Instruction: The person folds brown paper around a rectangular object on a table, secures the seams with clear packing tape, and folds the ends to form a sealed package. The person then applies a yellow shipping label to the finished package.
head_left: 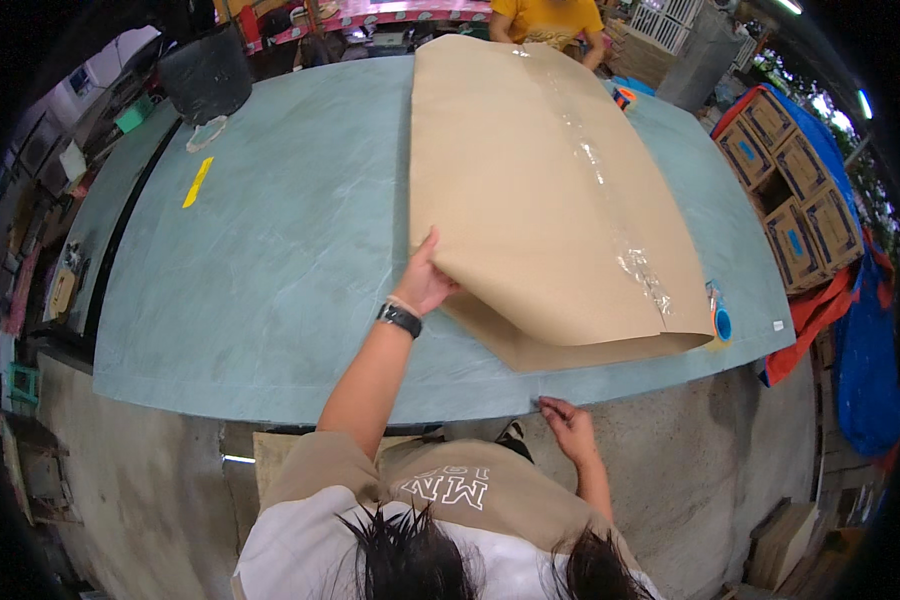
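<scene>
One near-left edge of the kraft paper [520, 200], likely light and easily creased, suits your pinching left grip [426, 286]; your right grip [571, 431] I can't judge.

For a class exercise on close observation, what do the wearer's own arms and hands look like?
The left hand and right hand wear no gloves. A black wristband, perhaps a watch, circles the left wrist, with what looks like a thin pale band beside it; the right forearm shows none. The left sleeve is short and tan.
</scene>
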Tool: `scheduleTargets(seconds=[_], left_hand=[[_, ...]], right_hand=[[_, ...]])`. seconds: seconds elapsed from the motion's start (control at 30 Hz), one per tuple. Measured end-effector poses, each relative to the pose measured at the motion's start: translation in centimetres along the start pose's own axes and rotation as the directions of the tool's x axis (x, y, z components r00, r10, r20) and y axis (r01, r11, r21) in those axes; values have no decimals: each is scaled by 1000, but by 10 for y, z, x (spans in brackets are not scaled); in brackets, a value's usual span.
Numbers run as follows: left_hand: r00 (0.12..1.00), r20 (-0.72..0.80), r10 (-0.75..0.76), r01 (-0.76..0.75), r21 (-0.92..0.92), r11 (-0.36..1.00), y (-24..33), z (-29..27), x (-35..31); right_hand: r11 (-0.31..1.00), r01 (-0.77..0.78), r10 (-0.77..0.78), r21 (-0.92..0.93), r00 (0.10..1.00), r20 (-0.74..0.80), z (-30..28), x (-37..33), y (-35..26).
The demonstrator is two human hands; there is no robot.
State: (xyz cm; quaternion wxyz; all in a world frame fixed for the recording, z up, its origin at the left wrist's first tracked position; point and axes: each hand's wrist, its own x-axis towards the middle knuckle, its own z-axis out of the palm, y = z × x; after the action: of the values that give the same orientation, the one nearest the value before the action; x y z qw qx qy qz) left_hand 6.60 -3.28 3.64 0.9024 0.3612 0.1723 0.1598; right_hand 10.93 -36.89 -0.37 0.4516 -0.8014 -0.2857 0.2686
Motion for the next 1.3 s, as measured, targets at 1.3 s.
scheduleTargets(seconds=[1.3], left_hand=[[967, -92, -237, 242, 50, 969, 6, -12, 1]], right_hand=[[985, 80, -70, 152, 995, -65, -70, 32, -8]])
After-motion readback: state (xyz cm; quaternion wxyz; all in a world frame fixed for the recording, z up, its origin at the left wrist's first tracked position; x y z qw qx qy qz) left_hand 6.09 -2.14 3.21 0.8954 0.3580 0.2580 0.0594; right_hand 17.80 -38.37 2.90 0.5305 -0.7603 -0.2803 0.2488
